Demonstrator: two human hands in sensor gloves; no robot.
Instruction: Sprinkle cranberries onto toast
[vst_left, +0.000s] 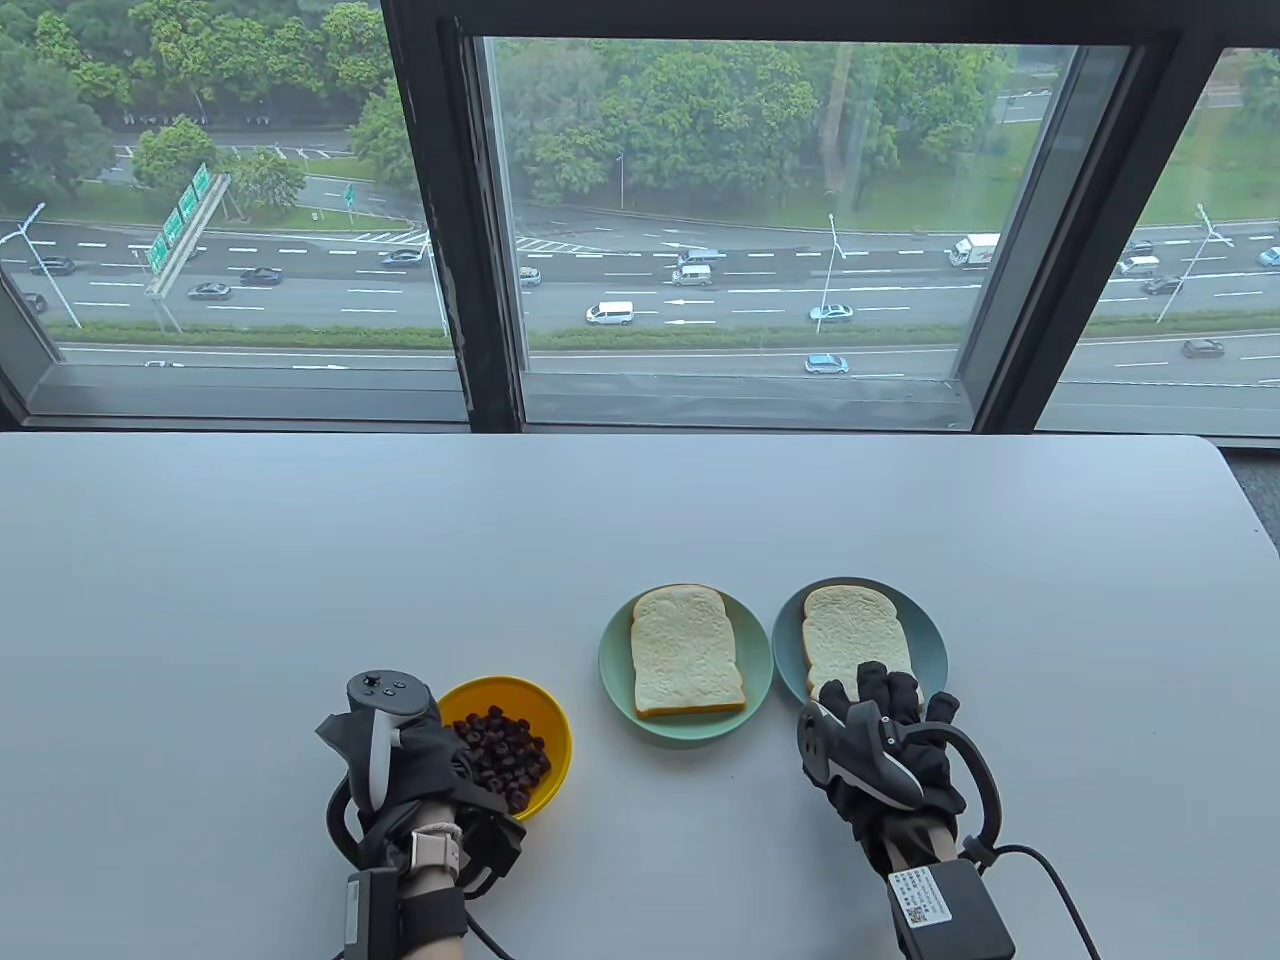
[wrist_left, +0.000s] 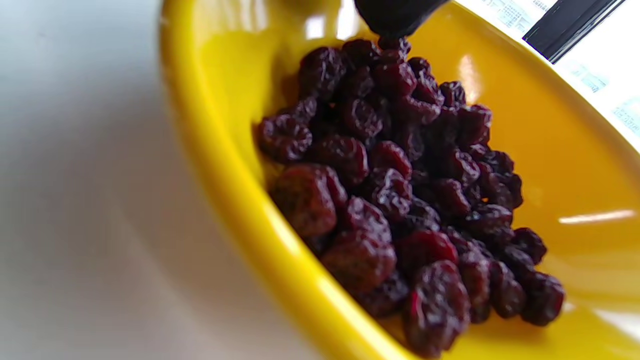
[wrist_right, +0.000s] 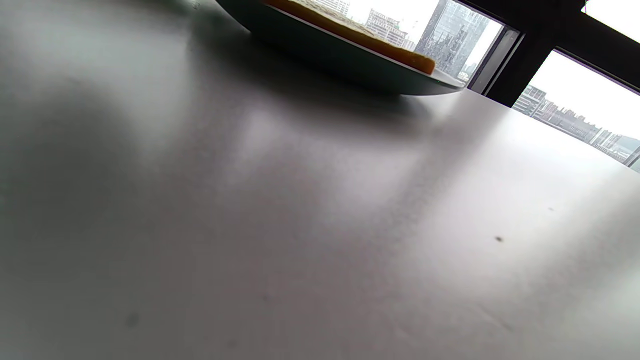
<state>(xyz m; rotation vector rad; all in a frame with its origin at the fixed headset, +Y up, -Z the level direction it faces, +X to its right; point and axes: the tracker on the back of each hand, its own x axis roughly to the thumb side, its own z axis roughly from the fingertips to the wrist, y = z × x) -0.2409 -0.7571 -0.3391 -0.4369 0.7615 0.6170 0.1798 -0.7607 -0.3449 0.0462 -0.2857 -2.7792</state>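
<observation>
Reaching in from the bottom edge of the table view, the left hand (vst_left: 420, 765) hung over the 9 o'clock rim of the yellow bowl (vst_left: 545, 725), its tracker turned up and its fingers curled down out of sight, so whether it pinched anything could not be told. On the left wrist view one dark fingertip (wrist_left: 395, 17) touched the top of the cranberries (wrist_left: 400, 190), which lay heaped in the bowl's bottom. The right hand (vst_left: 880, 745) lay palm down at the 6 o'clock edge of the right plate (vst_left: 935, 630), fingers stretched forward together and resting over the near end of the right toast (vst_left: 850, 630), gripping nothing visible. That blue-green plate held a single slice, bare of cranberries where it showed. Just beside it at 9 o'clock, the left plate (vst_left: 615, 660) held the left toast (vst_left: 685, 650), also a single plain slice, untouched by either hand. All three dishes stood on the grey tabletop (vst_left: 300, 560), the bowl near the left plate at its 8 o'clock.
</observation>
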